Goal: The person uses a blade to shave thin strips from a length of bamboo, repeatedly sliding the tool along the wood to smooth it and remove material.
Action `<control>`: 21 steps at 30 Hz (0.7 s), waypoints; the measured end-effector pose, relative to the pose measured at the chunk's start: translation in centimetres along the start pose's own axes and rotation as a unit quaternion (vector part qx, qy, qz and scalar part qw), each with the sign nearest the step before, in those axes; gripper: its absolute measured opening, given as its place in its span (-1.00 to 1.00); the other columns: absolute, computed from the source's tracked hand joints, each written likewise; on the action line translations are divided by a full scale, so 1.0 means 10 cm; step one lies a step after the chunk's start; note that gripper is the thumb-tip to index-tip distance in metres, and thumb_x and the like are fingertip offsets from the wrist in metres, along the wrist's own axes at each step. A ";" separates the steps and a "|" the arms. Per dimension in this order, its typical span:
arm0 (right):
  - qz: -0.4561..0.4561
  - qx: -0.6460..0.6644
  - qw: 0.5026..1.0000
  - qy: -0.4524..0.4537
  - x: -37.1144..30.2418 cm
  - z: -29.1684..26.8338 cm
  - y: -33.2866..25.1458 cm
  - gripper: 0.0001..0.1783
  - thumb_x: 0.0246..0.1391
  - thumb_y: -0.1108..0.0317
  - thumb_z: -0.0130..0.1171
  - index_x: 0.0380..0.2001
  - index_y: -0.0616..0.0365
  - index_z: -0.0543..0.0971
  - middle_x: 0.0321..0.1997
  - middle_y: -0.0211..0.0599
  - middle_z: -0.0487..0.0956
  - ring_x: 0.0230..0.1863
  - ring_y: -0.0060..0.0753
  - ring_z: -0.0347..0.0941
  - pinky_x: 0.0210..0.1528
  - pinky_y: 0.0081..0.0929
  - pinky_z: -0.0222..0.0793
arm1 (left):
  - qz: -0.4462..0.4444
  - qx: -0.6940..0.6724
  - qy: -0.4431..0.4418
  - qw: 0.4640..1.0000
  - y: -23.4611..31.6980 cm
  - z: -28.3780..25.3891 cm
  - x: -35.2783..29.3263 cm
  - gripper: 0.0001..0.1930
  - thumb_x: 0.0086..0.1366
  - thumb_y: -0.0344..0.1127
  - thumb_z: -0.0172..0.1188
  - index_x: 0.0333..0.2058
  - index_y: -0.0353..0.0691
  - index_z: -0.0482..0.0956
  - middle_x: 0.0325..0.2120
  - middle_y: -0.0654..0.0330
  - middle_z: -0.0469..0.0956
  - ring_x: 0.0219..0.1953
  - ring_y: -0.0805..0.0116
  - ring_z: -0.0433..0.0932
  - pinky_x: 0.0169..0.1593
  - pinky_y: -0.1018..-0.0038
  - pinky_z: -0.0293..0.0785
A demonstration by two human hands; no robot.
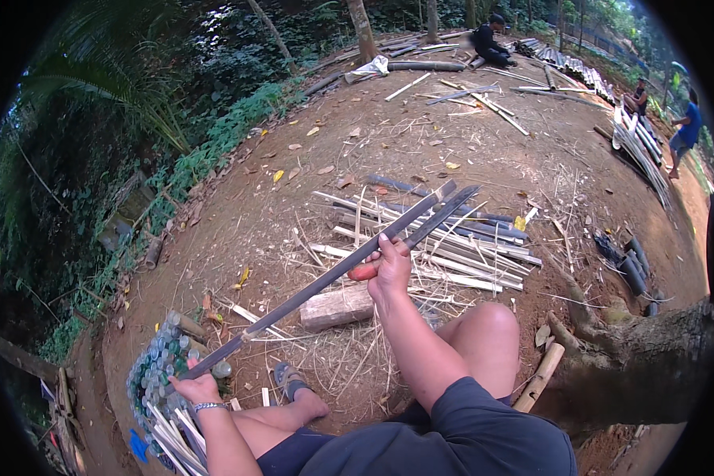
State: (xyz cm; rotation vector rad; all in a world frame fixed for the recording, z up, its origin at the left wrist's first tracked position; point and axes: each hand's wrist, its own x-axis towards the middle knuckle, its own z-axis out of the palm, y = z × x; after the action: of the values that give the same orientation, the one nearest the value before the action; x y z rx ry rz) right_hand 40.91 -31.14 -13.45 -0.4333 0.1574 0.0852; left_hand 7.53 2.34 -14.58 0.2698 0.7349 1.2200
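A long dark bamboo slat (pixel 317 283) slants across in front of me, its near end low at the left. My left hand (pixel 198 387) is closed around that near end. My right hand (pixel 393 274) is wrapped round the reddish handle of a machete (pixel 444 216), whose dark blade points away to the upper right beside the slat. The right thumb lies against the slat. Below the slat, a short log block (pixel 337 308) rests on the ground between me and a pile of pale split bamboo strips (pixel 472 264).
Plastic bottles (pixel 155 365) and upright pale strips (pixel 178 436) stand at my left. A thick tree root (pixel 642 349) and a cut bamboo piece (pixel 539 377) lie at right. Far off, a seated person (pixel 492 46) and a person in blue (pixel 690 123) are among bamboo piles.
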 end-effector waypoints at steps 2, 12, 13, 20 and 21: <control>-0.032 0.018 0.999 -0.025 -0.03 0.14 -0.22 -0.83 0.11 0.52 0.16 -0.26 0.18 0.39 -0.49 -0.41 0.45 -0.55 -0.63 0.33 -0.49 -0.62 0.37 | -0.080 0.151 0.066 0.983 -0.26 -0.22 0.18 -0.16 0.30 0.30 -0.13 0.31 -0.24 -0.04 0.23 -0.06 0.18 0.29 0.07 0.16 0.28 0.03 0.06; -0.145 -0.127 0.972 -0.137 -0.55 0.63 -0.45 -0.66 0.03 0.56 0.27 -0.21 0.21 0.32 -0.41 -0.30 0.54 -0.48 -0.57 0.48 -0.43 -0.63 0.43 | 0.086 0.397 -0.462 0.788 -0.91 1.35 -1.83 -0.39 0.37 -0.06 0.05 0.25 -0.28 0.17 0.23 0.06 0.26 0.29 0.21 0.22 0.31 0.19 0.07; -0.146 -0.133 0.969 -0.151 -0.65 0.67 -0.40 -0.65 0.03 0.56 0.27 -0.20 0.20 0.32 -0.39 -0.29 0.54 -0.46 -0.56 0.49 -0.40 -0.62 0.44 | 0.104 0.393 -0.518 0.753 -0.89 1.54 -2.06 -0.37 0.35 -0.05 0.08 0.25 -0.29 0.15 0.23 0.05 0.26 0.30 0.21 0.21 0.32 0.22 0.07; -0.111 -0.206 0.937 -0.258 -1.20 0.72 0.06 -0.61 0.00 0.56 0.29 -0.16 0.16 0.33 -0.21 -0.26 0.54 -0.27 -0.60 0.48 -0.29 -0.59 0.42 | 0.184 0.315 -0.650 0.667 -1.12 2.15 -2.74 -0.46 0.32 -0.16 0.18 0.15 -0.31 0.24 -0.08 0.10 0.42 0.00 0.36 0.40 0.11 0.38 0.31; -0.139 -0.258 0.914 -0.281 -1.22 0.68 0.11 -0.60 -0.01 0.54 0.31 -0.16 0.16 0.34 -0.19 -0.27 0.54 -0.26 -0.63 0.46 -0.28 -0.59 0.40 | 0.100 0.270 -0.606 0.742 -1.17 2.11 -2.74 -0.56 0.34 -0.17 0.15 0.07 -0.30 0.31 -0.24 0.18 0.46 -0.17 0.45 0.46 -0.04 0.48 0.43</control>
State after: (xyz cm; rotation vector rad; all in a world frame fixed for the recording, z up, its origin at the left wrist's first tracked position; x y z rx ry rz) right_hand 29.64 -27.83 -5.74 -0.9361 -0.5102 -0.0342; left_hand 25.72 -22.91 4.60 1.4988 -0.1489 0.7287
